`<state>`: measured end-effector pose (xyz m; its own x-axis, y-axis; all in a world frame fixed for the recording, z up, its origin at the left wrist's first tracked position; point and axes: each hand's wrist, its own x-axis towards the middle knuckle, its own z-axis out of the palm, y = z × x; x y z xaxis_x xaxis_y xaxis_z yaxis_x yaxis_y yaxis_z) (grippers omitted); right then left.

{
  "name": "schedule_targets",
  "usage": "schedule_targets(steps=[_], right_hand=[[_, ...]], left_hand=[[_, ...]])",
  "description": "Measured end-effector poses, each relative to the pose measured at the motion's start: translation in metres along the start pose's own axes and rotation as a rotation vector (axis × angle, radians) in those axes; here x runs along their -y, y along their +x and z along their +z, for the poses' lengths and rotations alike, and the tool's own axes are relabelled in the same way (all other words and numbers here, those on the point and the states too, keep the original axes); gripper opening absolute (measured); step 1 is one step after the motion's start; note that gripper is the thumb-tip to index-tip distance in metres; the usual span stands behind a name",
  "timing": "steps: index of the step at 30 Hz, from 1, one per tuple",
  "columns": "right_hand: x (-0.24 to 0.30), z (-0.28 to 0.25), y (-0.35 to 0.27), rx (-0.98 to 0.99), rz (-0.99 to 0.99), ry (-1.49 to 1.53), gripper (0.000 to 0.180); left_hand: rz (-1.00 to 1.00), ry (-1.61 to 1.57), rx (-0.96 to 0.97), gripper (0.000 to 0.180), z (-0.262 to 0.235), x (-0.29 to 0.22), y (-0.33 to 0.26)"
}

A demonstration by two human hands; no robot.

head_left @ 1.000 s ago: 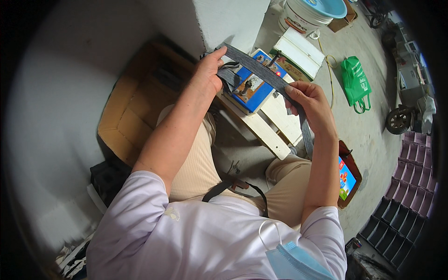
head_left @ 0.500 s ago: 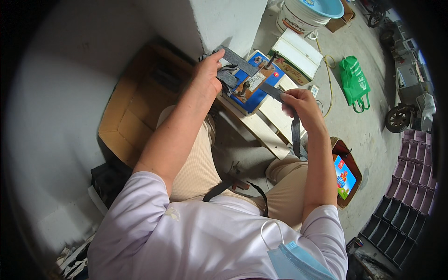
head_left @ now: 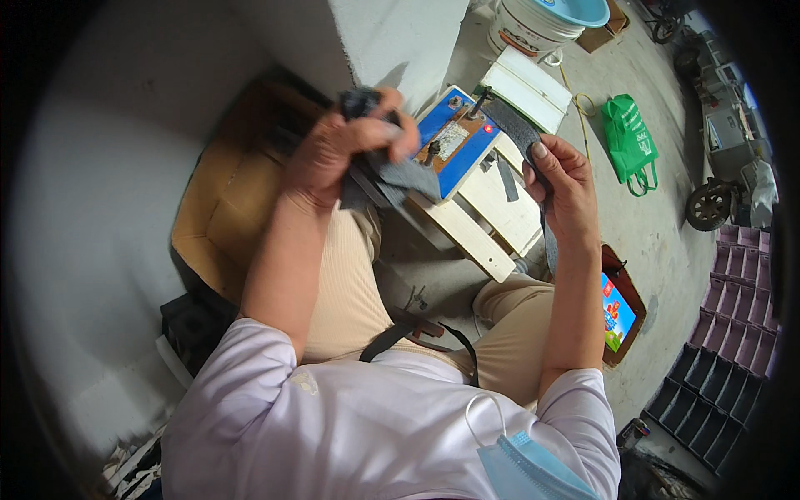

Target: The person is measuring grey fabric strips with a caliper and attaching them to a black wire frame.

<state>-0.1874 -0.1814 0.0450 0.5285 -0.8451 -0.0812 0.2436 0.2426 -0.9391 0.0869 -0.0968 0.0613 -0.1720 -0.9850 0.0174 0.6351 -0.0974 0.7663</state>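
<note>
My left hand (head_left: 350,154), smeared by motion, is closed around a bundle of dark grey fabric strips (head_left: 408,177) at the near left side of a blue box-shaped device (head_left: 471,171). To the device's right, my right hand (head_left: 565,185) pinches a single grey fabric strip (head_left: 515,123). One part of that strip reaches back toward the device's far post; the other hangs below my fingers. Two upright posts, a brown plate (head_left: 468,125) and a lit red lamp (head_left: 488,129) are on top of the device.
The device stands on a pale wooden bench (head_left: 475,242), where a short dark strip (head_left: 507,182) lies. A cardboard box (head_left: 208,225) is at left beside the white wall. Beyond are a white box (head_left: 529,87), a bucket (head_left: 529,33) and a green bag (head_left: 629,142).
My left hand has drawn back toward me and left with the bundle. My right hand has risen slightly to the right, and its strip no longer runs to the device's middle plate.
</note>
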Motion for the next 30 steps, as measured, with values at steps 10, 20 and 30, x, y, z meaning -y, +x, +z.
schedule_targets(steps=[10, 20, 30], right_hand=[[0.003, 0.027, -0.008, 0.076, 0.005, 0.038, 0.016], [0.001, 0.039, -0.009, 0.045, 0.08, -0.148, 0.014], [0.021, 0.02, -0.008, 0.023, 0.246, -0.387, 0.018]], left_hand=[[-0.056, 0.094, -0.258, 0.019, 0.054, 0.046, 0.01], [-0.018, -0.121, -0.446, 0.015, 0.041, 0.05, 0.015], [-0.044, -0.21, -0.796, 0.026, -0.021, 0.037, 0.045]])
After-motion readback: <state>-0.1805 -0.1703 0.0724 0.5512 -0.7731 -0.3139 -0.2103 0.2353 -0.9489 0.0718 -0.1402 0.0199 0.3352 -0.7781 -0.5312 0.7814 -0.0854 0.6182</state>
